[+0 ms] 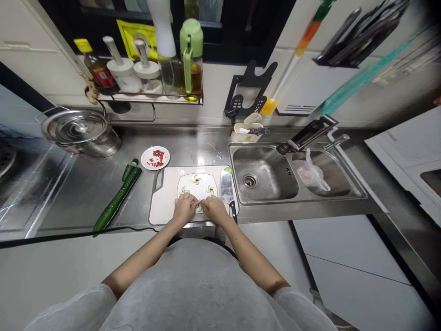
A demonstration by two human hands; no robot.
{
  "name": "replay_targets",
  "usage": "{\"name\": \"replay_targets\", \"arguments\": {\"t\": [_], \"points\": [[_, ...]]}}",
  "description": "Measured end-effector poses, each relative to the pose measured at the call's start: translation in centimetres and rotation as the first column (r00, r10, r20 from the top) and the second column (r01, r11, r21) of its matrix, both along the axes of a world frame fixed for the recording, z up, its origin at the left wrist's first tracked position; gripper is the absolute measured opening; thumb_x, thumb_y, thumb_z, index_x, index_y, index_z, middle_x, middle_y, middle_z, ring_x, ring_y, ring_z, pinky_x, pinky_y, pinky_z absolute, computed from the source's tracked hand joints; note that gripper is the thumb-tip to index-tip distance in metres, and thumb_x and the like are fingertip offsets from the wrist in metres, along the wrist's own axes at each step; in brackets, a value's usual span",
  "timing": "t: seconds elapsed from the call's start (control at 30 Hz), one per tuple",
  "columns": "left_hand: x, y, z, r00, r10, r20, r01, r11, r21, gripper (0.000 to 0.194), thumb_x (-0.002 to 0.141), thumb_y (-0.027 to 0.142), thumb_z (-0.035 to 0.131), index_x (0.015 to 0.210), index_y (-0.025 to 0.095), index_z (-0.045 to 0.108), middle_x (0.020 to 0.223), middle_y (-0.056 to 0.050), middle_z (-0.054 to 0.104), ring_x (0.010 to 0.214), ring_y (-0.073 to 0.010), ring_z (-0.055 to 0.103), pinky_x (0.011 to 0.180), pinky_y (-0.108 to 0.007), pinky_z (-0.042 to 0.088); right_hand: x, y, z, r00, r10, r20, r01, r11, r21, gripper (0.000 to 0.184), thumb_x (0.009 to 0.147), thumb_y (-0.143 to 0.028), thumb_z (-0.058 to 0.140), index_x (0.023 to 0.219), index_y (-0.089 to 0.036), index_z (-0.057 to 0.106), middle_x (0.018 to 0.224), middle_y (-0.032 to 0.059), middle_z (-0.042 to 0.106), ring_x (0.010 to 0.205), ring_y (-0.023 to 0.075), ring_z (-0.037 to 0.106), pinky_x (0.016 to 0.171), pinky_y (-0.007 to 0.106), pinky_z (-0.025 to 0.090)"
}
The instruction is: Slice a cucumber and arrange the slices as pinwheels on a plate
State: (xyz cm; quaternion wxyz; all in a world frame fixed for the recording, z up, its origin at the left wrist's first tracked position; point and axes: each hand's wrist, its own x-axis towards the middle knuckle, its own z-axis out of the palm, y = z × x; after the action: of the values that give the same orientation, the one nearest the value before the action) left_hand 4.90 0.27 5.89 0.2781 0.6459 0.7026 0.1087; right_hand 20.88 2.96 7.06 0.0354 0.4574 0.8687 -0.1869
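A white squarish plate [197,193] rests on a pale cutting board [161,204]. Green curved slices, seemingly cucumber, form pinwheels with red centres on it, such as the upper pinwheel [196,179]. My left hand [185,208] and my right hand [214,209] meet over the plate's near edge, around another cluster of green slices [199,208]. Both hands have their fingertips pinched together; whatever sits between them is too small to make out. Right of the plate lies a cleaver [226,187], its black handle close to my right wrist.
A small white plate [146,154] holds chopped red bits [158,157]. A long cucumber [117,201] and shorter cut pieces [127,173] lie at left, near a lidded steel pot [103,140]. A double sink [272,177] is at right. Bottles [191,59] line a wall shelf.
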Motion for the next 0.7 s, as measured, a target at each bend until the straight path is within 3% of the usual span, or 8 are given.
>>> {"name": "replay_targets", "arguments": {"t": [0.7], "points": [[0.63, -0.22, -0.01, 0.997, -0.032, -0.066, 0.032, 0.999, 0.002, 0.021, 0.09, 0.036, 0.052, 0.086, 0.023, 0.068, 0.103, -0.007, 0.062, 0.104, -0.0249, 0.051, 0.088, -0.038, 0.036, 0.31, -0.25, -0.37, 1.0, -0.015, 0.011, 0.015, 1.0, -0.014, 0.032, 0.098, -0.028, 0.039, 0.101, -0.022, 0.07, 0.091, 0.0072, 0.066, 0.088, 0.0195, 0.053, 0.076, 0.029, 0.032]]}}
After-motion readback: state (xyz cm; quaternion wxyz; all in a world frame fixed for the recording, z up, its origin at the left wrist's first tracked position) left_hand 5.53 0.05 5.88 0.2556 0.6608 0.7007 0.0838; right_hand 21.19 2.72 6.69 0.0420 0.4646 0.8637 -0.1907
